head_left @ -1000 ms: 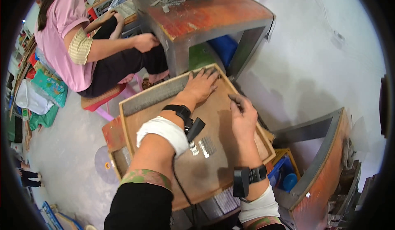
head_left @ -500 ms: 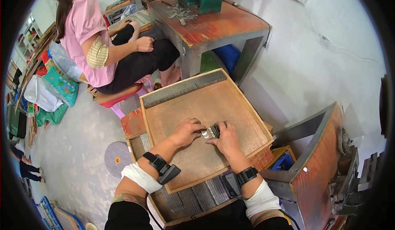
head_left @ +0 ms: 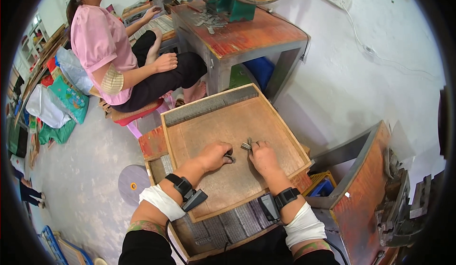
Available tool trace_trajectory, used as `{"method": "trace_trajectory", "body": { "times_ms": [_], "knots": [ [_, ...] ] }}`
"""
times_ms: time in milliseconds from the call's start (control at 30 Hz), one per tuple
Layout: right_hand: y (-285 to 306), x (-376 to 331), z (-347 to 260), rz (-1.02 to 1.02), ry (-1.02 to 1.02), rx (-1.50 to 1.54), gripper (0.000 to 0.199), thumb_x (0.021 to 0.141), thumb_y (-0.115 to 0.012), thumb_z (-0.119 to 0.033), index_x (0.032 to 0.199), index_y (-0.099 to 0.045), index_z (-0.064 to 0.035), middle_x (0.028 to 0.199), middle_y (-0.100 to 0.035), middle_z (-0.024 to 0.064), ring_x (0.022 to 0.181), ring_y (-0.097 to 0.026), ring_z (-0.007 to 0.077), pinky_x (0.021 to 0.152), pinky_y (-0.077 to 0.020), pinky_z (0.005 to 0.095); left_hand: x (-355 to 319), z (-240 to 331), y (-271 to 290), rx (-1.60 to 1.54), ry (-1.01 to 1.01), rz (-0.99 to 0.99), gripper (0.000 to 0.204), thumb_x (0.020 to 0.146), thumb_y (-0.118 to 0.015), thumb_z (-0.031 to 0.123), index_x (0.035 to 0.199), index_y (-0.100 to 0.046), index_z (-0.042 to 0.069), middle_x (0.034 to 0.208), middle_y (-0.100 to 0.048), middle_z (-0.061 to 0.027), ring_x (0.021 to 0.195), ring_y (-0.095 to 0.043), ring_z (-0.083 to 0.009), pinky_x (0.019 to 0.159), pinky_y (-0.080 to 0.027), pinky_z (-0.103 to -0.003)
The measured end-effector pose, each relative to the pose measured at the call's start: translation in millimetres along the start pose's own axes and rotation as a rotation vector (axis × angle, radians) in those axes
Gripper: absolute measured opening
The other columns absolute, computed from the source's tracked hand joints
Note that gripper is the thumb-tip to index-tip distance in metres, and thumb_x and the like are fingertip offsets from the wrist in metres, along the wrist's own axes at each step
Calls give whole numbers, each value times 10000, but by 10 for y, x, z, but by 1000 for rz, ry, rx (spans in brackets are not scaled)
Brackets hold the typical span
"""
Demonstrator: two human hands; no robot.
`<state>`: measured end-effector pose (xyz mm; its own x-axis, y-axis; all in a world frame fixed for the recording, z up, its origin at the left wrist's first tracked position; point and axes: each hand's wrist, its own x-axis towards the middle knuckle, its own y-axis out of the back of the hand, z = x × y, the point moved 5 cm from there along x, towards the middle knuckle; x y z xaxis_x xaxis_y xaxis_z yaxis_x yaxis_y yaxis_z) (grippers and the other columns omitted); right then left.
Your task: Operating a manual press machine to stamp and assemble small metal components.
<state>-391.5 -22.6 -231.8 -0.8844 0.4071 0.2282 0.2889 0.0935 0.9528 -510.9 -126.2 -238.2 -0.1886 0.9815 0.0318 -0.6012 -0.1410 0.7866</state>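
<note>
Over the bare middle of a shallow wooden tray, my two hands are a short way apart. My left hand is closed, pinching small metal pieces that its fingers mostly hide. Between the thumb and fingers of my right hand is a small stack of metal pieces, its end sticking out toward the left. Along the tray's far edge stand tightly packed rows of small metal pieces.
Beneath the tray lies a second wooden tray with more packed metal rows. A person in pink sits at the far left beside a rusty metal table. To the right are a metal stand and a yellow crate.
My hands have drawn apart from where they met, each keeping metal pieces. The left fingers have curled in closer. The seated person's far hand has moved outward and up.
</note>
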Motion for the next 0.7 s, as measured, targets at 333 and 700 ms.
{"method": "trace_trajectory", "body": {
  "times_ms": [333, 700],
  "knots": [
    [-36, 39, 264, 93, -126, 315, 211, 696, -677, -118, 900, -675, -64, 888, -605, 133, 887, -545, 323, 784, -464, 391, 70, 181, -145, -16, -117, 162, 134, 706, -715, 169, 758, -646, 66, 778, -601, -90, 818, -574, -291, 736, -454, -374],
    [-62, 29, 23, -77, -143, 510, 256, 661, -690, -64, 917, -681, -64, 876, -621, 148, 868, -569, 341, 788, -460, 400, 75, 261, -28, -23, -125, 402, 534, 642, -763, 148, 1107, -519, 51, 923, -606, -131, 910, -556, -319, 785, -453, -395]
  ]
}}
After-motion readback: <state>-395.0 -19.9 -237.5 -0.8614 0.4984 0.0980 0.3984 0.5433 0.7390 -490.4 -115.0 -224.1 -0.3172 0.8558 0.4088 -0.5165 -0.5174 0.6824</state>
